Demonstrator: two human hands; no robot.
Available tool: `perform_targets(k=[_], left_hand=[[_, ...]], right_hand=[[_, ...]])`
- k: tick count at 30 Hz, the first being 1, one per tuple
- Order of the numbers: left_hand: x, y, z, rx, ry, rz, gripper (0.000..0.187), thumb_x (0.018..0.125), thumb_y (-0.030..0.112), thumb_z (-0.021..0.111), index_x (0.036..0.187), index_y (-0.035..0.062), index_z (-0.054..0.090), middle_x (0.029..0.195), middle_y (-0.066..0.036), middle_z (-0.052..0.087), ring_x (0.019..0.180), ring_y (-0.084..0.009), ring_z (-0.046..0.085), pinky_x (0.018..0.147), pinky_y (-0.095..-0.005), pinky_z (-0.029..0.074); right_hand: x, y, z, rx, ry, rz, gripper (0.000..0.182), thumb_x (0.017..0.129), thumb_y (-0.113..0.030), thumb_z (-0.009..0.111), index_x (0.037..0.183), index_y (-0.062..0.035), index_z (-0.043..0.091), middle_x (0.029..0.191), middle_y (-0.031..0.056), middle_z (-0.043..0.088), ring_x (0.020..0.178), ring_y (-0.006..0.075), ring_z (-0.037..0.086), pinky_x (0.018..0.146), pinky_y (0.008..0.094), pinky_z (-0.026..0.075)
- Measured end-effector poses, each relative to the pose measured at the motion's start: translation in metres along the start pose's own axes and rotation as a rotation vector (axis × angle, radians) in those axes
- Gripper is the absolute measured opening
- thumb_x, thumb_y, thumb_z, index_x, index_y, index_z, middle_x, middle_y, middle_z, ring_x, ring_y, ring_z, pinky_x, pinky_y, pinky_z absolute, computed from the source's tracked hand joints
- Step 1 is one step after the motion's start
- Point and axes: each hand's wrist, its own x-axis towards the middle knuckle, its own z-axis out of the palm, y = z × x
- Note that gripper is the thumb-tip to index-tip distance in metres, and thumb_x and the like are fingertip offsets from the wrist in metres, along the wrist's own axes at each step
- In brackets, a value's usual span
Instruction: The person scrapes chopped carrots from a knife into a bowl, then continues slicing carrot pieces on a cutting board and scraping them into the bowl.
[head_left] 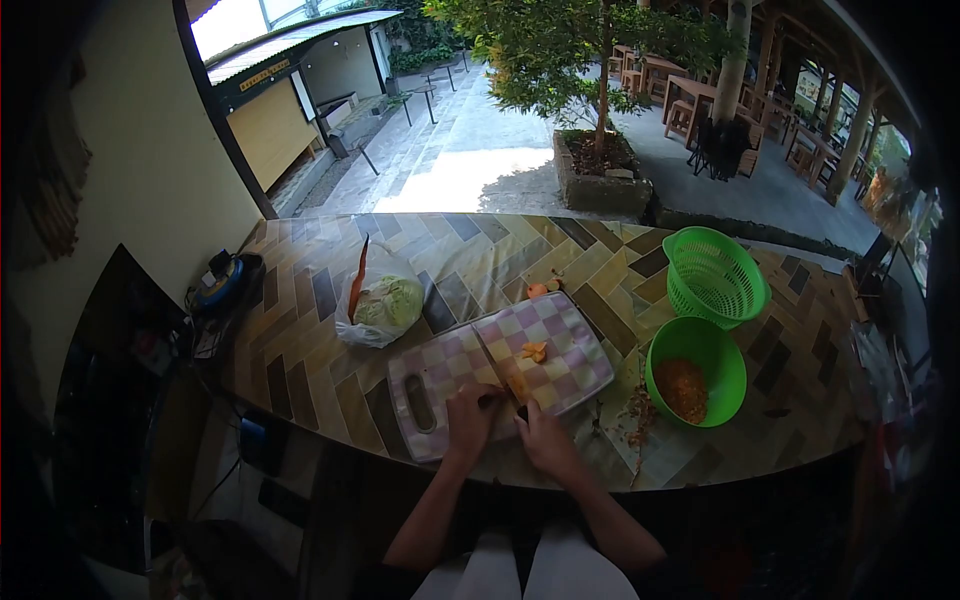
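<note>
A pink and white checkered cutting board (450, 364) lies tilted on the table. My right hand (546, 438) is closed round the dark handle of a knife (500, 362), whose blade points away over the board. Just left of the knife, my left hand (470, 418) has its fingers curled down on the board at a small dark piece; its exact form is hard to make out. Orange pieces (533, 352) lie right of the blade, with another orange bit beside the blade near my fingers.
A cabbage (388, 302) in a plastic bag (362, 333) and a carrot (358, 280) sit back left. Onions (538, 290) lie behind the board. At the right are a green basket (715, 275), a green bowl (728, 372) with orange shreds, and scattered peelings (640, 415).
</note>
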Motion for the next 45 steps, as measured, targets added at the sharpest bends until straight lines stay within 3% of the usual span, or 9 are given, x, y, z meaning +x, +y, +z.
perform_targets(k=[9,21,28,34,37,40,43,45], left_hand=[[0.000,0.001,0.000,0.004,0.023,-0.023,0.013,0.077,-0.001,0.070,0.089,0.0016,0.075,0.090,-0.017,0.071,0.084,-0.0310,0.069,0.079,-0.0370,0.054],[-0.001,0.012,0.001,0.128,0.051,-0.015,0.016,0.072,-0.007,0.064,0.084,-0.0006,0.072,0.087,-0.017,0.070,0.088,-0.0341,0.066,0.081,-0.0409,0.051],[-0.003,0.024,-0.001,0.085,0.091,-0.042,0.013,0.073,-0.005,0.063,0.084,-0.0031,0.071,0.092,-0.019,0.069,0.090,-0.0362,0.064,0.082,-0.0419,0.050],[-0.009,0.013,-0.003,0.056,0.054,0.101,0.014,0.078,0.001,0.069,0.090,-0.0010,0.074,0.097,-0.015,0.071,0.091,-0.0333,0.065,0.084,-0.0397,0.050],[-0.008,0.019,-0.017,-0.097,0.016,-0.148,0.013,0.078,0.006,0.074,0.091,0.0015,0.075,0.093,-0.011,0.073,0.092,-0.0279,0.065,0.084,-0.0377,0.051],[-0.003,0.033,-0.035,-0.176,0.024,-0.232,0.014,0.075,0.011,0.080,0.086,0.0039,0.076,0.089,-0.008,0.073,0.097,-0.0242,0.064,0.086,-0.0368,0.051],[0.006,0.049,-0.050,0.070,0.148,0.054,0.021,0.069,0.014,0.085,0.086,0.0061,0.076,0.087,-0.008,0.073,0.100,-0.0217,0.063,0.087,-0.0360,0.050],[0.024,0.058,-0.058,0.093,-0.012,0.316,0.024,0.068,0.017,0.085,0.087,0.0060,0.076,0.085,-0.007,0.073,0.104,-0.0220,0.062,0.089,-0.0363,0.049]], right_hand=[[0.006,0.008,-0.006,0.108,-0.028,-0.079,0.031,0.098,-0.023,0.052,0.104,0.0068,0.047,0.088,0.0329,0.061,0.090,0.0516,0.058,0.075,0.0542,0.045],[0.002,-0.002,-0.014,0.004,-0.114,0.018,0.030,0.098,-0.020,0.051,0.111,0.0065,0.045,0.090,0.0335,0.062,0.092,0.0515,0.059,0.078,0.0548,0.046],[-0.008,-0.022,0.004,-0.318,-0.012,0.088,0.032,0.098,-0.024,0.052,0.117,0.0005,0.044,0.080,0.0252,0.067,0.078,0.0448,0.067,0.071,0.0547,0.053],[-0.020,-0.010,-0.007,-0.282,0.083,-0.002,0.033,0.097,-0.033,0.054,0.114,-0.0050,0.048,0.075,0.0198,0.069,0.069,0.0400,0.068,0.064,0.0513,0.055],[-0.028,-0.010,-0.019,-0.246,0.111,-0.033,0.034,0.095,-0.035,0.056,0.111,-0.0056,0.051,0.074,0.0190,0.068,0.070,0.0391,0.068,0.062,0.0500,0.054],[-0.035,-0.006,-0.027,-0.262,0.156,-0.066,0.033,0.093,-0.034,0.060,0.109,-0.0063,0.054,0.075,0.0172,0.068,0.071,0.0386,0.068,0.062,0.0492,0.054],[-0.040,-0.004,-0.036,-0.276,0.177,-0.108,0.033,0.089,-0.032,0.065,0.109,-0.0069,0.055,0.075,0.0157,0.068,0.071,0.0378,0.068,0.061,0.0481,0.053],[-0.043,-0.002,-0.041,-0.279,0.181,-0.169,0.035,0.086,-0.031,0.068,0.110,-0.0073,0.056,0.075,0.0151,0.068,0.071,0.0370,0.068,0.061,0.0473,0.053]])
